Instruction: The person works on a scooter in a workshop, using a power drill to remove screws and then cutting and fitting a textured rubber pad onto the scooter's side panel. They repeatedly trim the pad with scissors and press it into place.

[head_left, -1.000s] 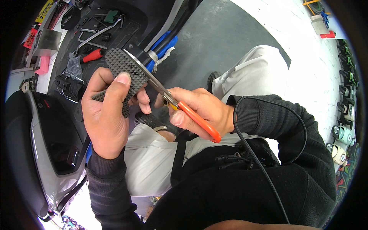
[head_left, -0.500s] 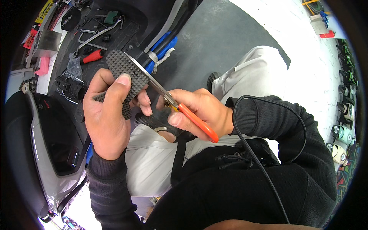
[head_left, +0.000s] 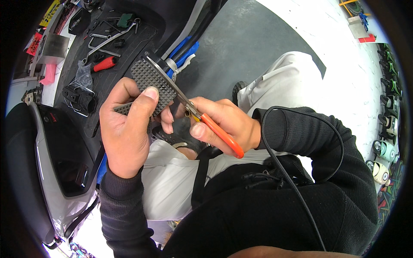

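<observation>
My left hand [head_left: 127, 133] grips a dark rubber pad [head_left: 150, 78] with a studded, pyramid-patterned surface, its thumb pressed on top. Another strip of the same studded material shows beneath that thumb. In my right hand [head_left: 232, 122] is a pair of scissors [head_left: 220, 134] with orange-red handles, the fingers closed around them. The metal blades lie along the right edge of the pad, pointing up and left; whether the pad's edge sits between them I cannot tell. Part of the second handle is hidden by my right hand.
Beyond my hands, a dark mat holds a red-handled tool [head_left: 105, 63], wrenches [head_left: 112, 39], a clear plastic bag [head_left: 84, 76] and a black part [head_left: 79, 101]. A grey-and-black vehicle body [head_left: 71, 159] stands at left. A black cable [head_left: 297, 200] loops over my right sleeve.
My left hand and the pad have shifted slightly to the right, and the pad lies farther along the blades. The scissors and my right hand have barely moved.
</observation>
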Demonstrator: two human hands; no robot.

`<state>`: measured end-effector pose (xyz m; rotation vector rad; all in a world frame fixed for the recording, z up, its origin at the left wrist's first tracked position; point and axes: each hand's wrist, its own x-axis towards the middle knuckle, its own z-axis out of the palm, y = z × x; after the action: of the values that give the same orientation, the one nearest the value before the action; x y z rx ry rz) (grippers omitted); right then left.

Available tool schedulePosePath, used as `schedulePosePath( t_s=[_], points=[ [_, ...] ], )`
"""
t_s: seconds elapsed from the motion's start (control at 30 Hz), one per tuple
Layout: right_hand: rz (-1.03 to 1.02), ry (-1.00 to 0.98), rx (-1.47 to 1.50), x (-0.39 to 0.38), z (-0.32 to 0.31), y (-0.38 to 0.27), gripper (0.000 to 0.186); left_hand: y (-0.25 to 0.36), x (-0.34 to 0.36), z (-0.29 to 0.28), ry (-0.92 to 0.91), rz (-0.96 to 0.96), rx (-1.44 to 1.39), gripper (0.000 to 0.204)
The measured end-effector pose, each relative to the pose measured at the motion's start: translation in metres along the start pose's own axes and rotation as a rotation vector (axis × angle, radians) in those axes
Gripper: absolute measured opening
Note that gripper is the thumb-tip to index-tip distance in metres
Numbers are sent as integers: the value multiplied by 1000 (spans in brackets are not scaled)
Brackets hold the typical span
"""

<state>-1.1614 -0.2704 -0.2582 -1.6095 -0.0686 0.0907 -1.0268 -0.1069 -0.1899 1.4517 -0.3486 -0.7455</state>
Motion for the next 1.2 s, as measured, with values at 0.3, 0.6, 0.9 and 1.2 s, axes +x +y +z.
schedulePosePath(
  t_s=[0.3,0.6,0.9,1.2],
  points=[
    [-175,154,-83,1,10,3,32,2,-1,0,-4,-23,4,19],
    [27,30,-114,-5,4,-5,37,2,-2,-1,-1,-23,-8,19],
    [-216,142,117,7,10,2,31,1,-3,-2,-102,-102,54,17],
    [-163,133,69,4,9,2,32,-2,-2,-1,-129,-92,5,16]
  ],
)
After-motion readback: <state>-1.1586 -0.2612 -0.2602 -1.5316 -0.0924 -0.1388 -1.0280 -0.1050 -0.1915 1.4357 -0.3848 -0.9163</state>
